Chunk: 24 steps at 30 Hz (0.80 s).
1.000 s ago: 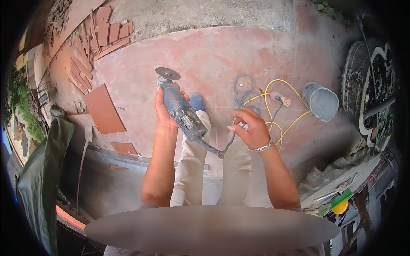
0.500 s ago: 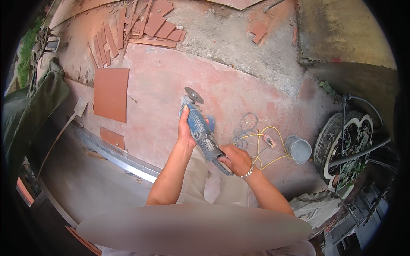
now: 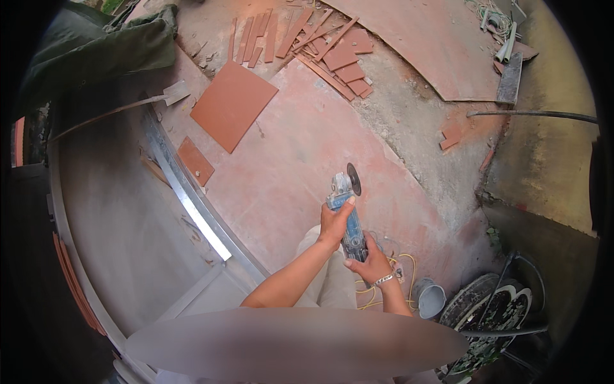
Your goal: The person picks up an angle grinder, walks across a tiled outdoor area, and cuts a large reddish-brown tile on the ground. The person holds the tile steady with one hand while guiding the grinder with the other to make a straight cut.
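Both my hands carry a blue angle grinder [image 3: 353,234] above the dusty reddish floor. My left hand [image 3: 336,224] is wrapped round its body close to the head, thumb on top. Lower down, my right hand [image 3: 372,262], with a silver bracelet at the wrist, closes on the rear grip. The dark cutting disc [image 3: 354,179] stands almost edge-on at the far end, touching nothing. A large square terracotta tile [image 3: 234,106] lies on the floor at the upper left, beside a smaller tile piece [image 3: 195,161].
Tile strips and offcuts [image 3: 346,59] lie scattered at the far side. A grey bucket [image 3: 431,299] and a yellow cord [image 3: 413,264] are at the right. On the left are a long metal bar [image 3: 198,217] and a shovel [image 3: 176,93]. A yellowish wall [image 3: 543,160] bounds the right.
My view has turned left, so the floor and tiles appear swung clockwise. The grinder has shifted right in the picture and points more straight ahead. Both hands keep their hold.
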{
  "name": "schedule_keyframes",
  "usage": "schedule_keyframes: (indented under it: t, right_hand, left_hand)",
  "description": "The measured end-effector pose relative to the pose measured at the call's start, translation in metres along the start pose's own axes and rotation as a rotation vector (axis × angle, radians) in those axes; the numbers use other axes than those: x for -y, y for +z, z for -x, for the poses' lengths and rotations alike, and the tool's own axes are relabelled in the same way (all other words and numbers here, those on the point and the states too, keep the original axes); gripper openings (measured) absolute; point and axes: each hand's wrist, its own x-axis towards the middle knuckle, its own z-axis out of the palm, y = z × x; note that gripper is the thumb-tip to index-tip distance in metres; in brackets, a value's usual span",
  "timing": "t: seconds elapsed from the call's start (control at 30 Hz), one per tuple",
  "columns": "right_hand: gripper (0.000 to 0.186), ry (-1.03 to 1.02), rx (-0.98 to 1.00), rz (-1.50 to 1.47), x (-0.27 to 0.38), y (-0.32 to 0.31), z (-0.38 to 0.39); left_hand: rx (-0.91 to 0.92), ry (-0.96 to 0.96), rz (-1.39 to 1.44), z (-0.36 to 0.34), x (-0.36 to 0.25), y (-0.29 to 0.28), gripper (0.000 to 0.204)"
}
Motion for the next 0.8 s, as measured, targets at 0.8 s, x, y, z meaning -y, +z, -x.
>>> schedule_keyframes:
  t: [0.8]
  right_hand:
    - [0.081, 0.011, -0.219, 0.496, 0.210, 0.158, -0.229]
  left_hand:
    - [0.955, -0.260, -1.569, -0.051, -0.109, -0.333, 0.042]
